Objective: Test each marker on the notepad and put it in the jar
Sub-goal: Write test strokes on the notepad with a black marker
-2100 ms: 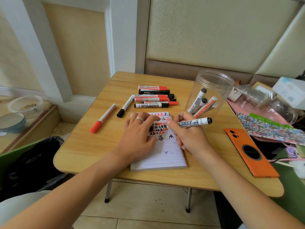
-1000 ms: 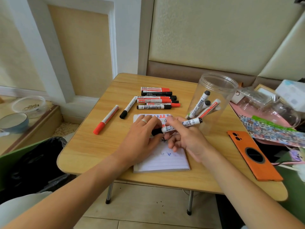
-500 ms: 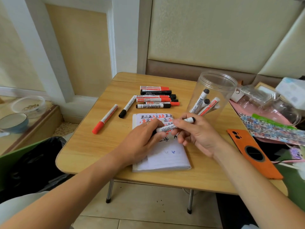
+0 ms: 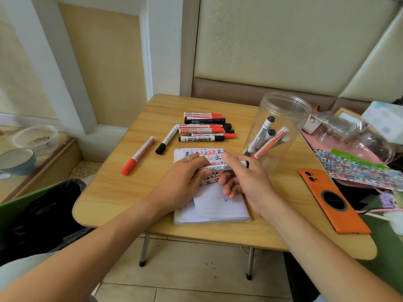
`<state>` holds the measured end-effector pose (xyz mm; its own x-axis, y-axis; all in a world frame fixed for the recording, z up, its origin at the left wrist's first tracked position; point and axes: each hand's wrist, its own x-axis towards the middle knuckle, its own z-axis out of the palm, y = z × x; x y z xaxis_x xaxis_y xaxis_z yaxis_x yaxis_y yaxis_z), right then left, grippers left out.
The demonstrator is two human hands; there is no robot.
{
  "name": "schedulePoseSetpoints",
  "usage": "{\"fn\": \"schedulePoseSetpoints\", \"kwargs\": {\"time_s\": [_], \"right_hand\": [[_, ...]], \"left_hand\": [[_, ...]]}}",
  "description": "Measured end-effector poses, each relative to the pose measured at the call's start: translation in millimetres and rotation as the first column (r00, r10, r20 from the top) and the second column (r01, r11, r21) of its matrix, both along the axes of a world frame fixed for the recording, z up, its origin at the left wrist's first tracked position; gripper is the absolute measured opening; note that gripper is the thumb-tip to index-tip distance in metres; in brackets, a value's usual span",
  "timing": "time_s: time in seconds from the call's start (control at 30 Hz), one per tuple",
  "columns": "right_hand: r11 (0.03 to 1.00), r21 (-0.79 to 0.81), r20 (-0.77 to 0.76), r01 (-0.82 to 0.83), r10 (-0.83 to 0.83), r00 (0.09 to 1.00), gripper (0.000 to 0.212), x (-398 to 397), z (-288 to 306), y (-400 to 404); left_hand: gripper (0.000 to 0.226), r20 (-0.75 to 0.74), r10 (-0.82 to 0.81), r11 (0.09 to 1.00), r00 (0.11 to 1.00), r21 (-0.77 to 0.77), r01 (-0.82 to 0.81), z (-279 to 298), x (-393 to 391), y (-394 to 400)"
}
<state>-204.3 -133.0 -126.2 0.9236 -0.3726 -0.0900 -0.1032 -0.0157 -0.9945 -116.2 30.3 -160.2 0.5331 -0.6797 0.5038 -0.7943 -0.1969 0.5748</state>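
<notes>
A white whiteboard marker with a black end (image 4: 220,167) lies level between both hands above the notepad (image 4: 214,209). My left hand (image 4: 185,177), with a ring on one finger, grips its left end. My right hand (image 4: 244,177) pinches the barrel from above near its right end. The notepad lies on the wooden table (image 4: 113,192), its top half covered in red and black marks. The clear jar (image 4: 281,118) stands at the right with three markers leaning inside. A pile of several red and black markers (image 4: 206,129) lies behind the notepad.
A red-capped marker (image 4: 137,155) and a black-capped marker (image 4: 166,139) lie loose left of the pile. An orange phone (image 4: 331,201) lies face down at the table's right edge. Clutter (image 4: 359,147) fills the right side. A blue bowl (image 4: 16,161) sits far left.
My right hand turned the marker level and brought it to my left hand, which left the page and took hold of the marker's left end.
</notes>
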Motion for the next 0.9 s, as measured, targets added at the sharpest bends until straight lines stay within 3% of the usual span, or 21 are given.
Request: {"fn": "schedulePoseSetpoints", "kwargs": {"time_s": [0.27,0.4,0.5,0.63,0.8,0.9], "right_hand": [[1.0,-0.026,0.058,0.015,-0.014,0.998,0.04,-1,3,-5],[0.991,-0.127,0.203,0.052,-0.025,0.979,0.026,-1,12,-8],[0.971,-0.221,0.315,0.089,-0.016,0.949,0.013,-1,22,-7],[0.932,-0.301,0.395,0.201,-0.07,0.916,0.007,-1,38,-7],[0.829,-0.46,0.452,0.317,-0.088,0.888,0.01,-3,59,-16],[0.775,-0.468,0.543,0.425,-0.128,0.83,0.017,-5,76,-24]], "left_hand": [[0.013,-0.019,0.07,0.998,0.997,0.005,-0.07,1,-2,-1],[0.054,0.036,0.172,0.959,0.984,0.222,-0.176,-3,-3,-2],[0.069,0.048,0.149,0.936,0.988,0.315,-0.156,-2,-1,-4],[0.072,0.07,0.094,0.845,0.993,0.522,-0.117,-1,7,-4],[0.067,-0.043,0.072,0.829,0.996,0.558,-0.036,4,10,-1],[0.062,-0.049,0.084,0.828,0.995,0.559,-0.042,6,8,-2]]}}
